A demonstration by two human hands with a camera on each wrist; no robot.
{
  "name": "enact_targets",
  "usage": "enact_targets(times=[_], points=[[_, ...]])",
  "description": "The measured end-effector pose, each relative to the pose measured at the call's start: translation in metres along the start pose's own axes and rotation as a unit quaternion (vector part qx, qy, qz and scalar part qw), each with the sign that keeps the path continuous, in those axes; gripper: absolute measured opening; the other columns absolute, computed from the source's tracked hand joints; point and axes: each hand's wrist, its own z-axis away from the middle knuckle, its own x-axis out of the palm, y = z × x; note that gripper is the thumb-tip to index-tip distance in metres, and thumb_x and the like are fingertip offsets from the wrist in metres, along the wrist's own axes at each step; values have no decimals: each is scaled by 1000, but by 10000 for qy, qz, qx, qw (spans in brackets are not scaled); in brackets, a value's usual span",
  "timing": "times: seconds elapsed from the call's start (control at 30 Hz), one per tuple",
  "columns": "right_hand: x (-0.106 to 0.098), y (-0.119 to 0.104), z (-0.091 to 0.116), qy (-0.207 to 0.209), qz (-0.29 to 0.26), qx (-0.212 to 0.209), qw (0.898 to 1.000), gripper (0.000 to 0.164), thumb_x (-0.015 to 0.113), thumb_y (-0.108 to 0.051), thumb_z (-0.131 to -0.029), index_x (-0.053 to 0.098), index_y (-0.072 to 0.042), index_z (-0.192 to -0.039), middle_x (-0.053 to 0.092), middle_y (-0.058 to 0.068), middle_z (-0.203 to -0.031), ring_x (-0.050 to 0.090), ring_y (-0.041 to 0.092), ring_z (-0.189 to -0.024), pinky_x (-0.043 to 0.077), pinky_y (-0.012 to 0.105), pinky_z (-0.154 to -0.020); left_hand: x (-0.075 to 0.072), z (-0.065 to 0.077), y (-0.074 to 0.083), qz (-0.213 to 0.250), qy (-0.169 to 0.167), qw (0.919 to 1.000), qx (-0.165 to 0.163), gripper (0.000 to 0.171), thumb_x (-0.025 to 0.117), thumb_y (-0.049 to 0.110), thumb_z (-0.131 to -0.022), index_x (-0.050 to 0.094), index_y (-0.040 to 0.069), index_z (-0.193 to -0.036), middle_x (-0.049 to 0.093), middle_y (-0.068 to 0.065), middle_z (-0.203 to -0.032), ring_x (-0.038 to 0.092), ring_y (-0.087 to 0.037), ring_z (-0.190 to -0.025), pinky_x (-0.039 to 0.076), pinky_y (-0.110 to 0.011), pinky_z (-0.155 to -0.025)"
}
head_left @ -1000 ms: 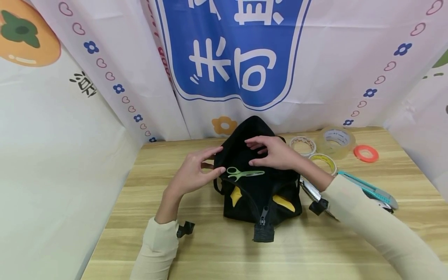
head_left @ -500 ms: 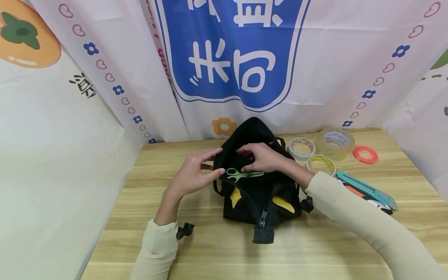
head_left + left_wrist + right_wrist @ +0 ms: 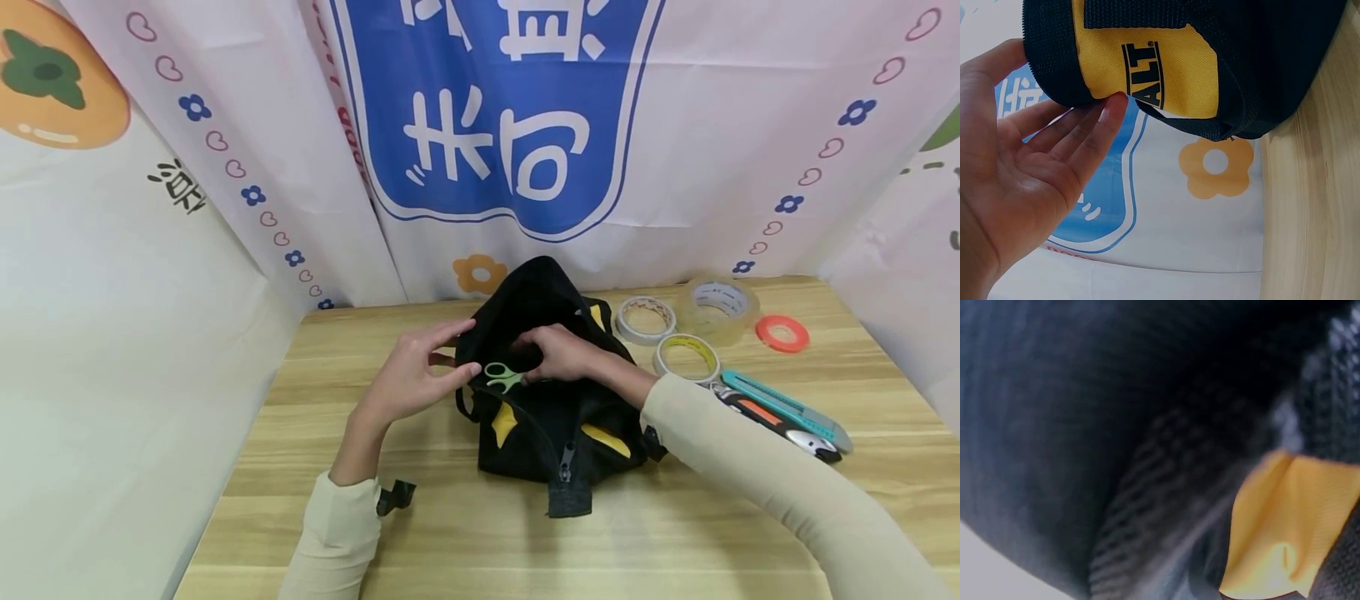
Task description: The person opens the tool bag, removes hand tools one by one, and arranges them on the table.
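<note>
A black zippered tool bag [image 3: 525, 442] with yellow patches gapes in the head view. On its left rim is my left hand [image 3: 420, 367], its thumb and fingers pinching the fabric from two sides. The left wrist view has the left hand [image 3: 1035, 156] against the yellow side [image 3: 1172, 75] lettered "ALT". Green-handled scissors [image 3: 501, 374] lie in the bag's mouth. My right hand [image 3: 564, 354] reaches inside over their blades, thumb next to the pivot; its other fingertips are hidden. Only blurred black fabric and a yellow patch [image 3: 1285, 531] show in the right wrist view.
Right of the bag lie tape rolls: a white one [image 3: 646, 320], a yellow-lined one [image 3: 713, 361], a wide clear one [image 3: 750, 308] and a flat red one [image 3: 782, 333]. A teal cutter [image 3: 783, 407] and an orange-black cutter [image 3: 780, 427] lie nearer. A printed cloth [image 3: 712, 167] hangs behind.
My right hand has moved left and down into the bag and now covers the scissors' blades. The forearm has cleared the cutters. The left hand stays at the rim.
</note>
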Motion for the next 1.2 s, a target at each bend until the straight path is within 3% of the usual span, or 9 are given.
enact_targets(times=[0.33,0.6,0.9,1.2], points=[[15,4,0,-45,491,-200,9986,40,88,-15,-89,77,-5,-125,77,11,-118,71,25,-107,62,42,-95,-1,1,0,-92,41,9999,14,58,79,17,-98,60,2,-151,62,-18,-153,70,-34,-129,68,-36,-91],[16,3,1,-227,432,-177,9987,28,81,-7,-92,79,-5,-119,78,11,-113,74,24,-104,64,39,-91,-1,1,0,-109,59,9999,29,57,79,16,-98,61,1,-150,63,-18,-152,71,-34,-127,68,-35,-90],[4,-3,6,-17,230,-428,9988,24,78,-5,-92,79,-6,-117,78,8,-107,71,20,-97,62,37,-87,0,1,-1,-90,61,9999,61,58,79,16,-98,60,1,-151,63,-18,-152,70,-33,-128,68,-34,-90],[-13,-12,17,124,54,-340,9993,29,73,-11,-99,76,-5,-128,73,7,-110,67,18,-98,60,38,-90,1,1,0,-52,34,10000,-9,59,80,17,-98,60,3,-152,63,-16,-153,68,-33,-130,68,-33,-92]])
